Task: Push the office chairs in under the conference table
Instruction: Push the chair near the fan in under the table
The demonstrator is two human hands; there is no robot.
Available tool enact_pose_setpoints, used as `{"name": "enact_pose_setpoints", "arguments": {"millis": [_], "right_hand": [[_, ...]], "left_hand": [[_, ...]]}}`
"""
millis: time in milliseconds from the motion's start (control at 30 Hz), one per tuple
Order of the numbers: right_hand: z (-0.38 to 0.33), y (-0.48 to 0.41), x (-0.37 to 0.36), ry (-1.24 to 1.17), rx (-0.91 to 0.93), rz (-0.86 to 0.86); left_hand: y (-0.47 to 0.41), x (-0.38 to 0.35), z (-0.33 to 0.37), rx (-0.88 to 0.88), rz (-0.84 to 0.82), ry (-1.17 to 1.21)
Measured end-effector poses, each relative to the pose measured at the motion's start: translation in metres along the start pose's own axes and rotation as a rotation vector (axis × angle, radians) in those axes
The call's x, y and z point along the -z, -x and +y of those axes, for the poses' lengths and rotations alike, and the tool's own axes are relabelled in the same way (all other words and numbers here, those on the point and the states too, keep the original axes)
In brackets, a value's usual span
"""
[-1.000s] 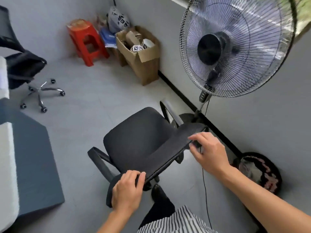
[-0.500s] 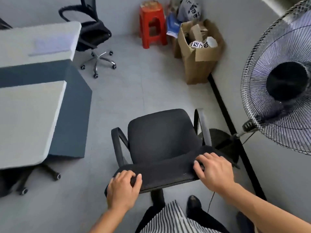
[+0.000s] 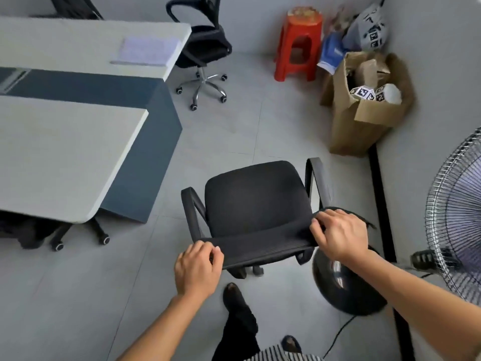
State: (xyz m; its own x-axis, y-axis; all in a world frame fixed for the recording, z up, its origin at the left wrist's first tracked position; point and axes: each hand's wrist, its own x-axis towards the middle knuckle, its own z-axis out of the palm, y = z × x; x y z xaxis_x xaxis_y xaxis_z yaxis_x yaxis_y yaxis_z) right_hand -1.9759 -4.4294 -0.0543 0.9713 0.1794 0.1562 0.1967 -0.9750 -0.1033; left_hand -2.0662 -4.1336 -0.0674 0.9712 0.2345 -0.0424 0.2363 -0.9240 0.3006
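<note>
My fingers (image 3: 208, 252) are curled over the backrest (image 3: 263, 247) top edge, left hand (image 3: 196, 269) and right hand (image 3: 339, 234) each gripping an end. The office chair (image 3: 256, 201) stands apart from the conference table (image 3: 65, 152), off its corner. Advised: turn it tableward, push evenly with both hands so it rolls straight.

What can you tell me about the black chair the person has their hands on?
The black chair has a padded, fabric-looking seat, two curved dark armrests and a mesh-looking backrest, seen from above and behind. It stands upright on the grey floor, apart from the conference table and not yet pushed under it. The left hand grips the left end of the backrest's top edge, and the right hand grips the right end. Its base is mostly hidden beneath the seat.
</note>
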Motion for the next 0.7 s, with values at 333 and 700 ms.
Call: {"name": "enact_pose_setpoints", "arguments": {"millis": [333, 700], "right_hand": [[-0.074, -0.115, -0.035, 0.016, 0.035, 0.005], [-0.103, -0.252, -0.06, -0.026, 0.217, -0.022]], "left_hand": [[-0.124, 0.025, -0.066, 0.049, 0.051, -0.046], [-0.208, 0.034, -0.079, 0.224, 0.085, -0.091]]}}
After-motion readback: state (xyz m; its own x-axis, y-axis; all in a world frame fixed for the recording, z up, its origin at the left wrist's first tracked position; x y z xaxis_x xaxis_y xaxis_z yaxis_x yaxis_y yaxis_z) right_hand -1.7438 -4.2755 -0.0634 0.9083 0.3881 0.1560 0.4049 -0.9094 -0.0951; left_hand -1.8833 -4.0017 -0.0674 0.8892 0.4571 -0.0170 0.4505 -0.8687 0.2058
